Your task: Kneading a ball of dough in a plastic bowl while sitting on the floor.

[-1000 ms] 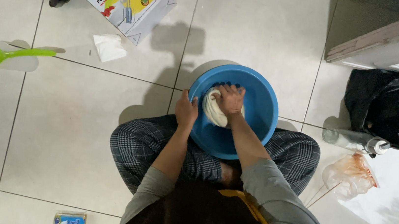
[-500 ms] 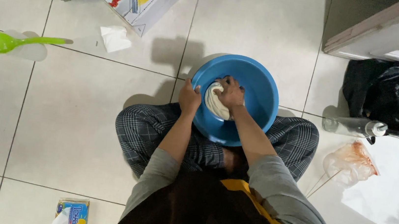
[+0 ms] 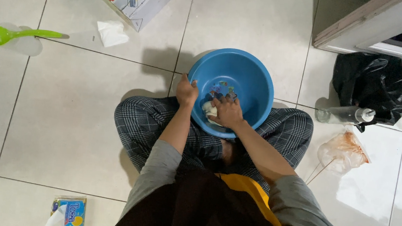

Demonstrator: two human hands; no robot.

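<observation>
White dough (image 3: 208,112) under right hand (image 3: 227,112)

The bowl (image 3: 244,80) was smooth blue plastic — the dough (image 3: 209,112) pale and soft; floor tiles (image 3: 57,108) looked glossy, the bag (image 3: 371,83) shiny black plastic.

Round blue basin (image 3: 244,77) on lap, white dough (image 3: 208,111) inside

I sit on a floor (image 3: 61,113) of pale glossy tiles; at two o'clock stands a white cabinet (image 3: 379,27).
</observation>
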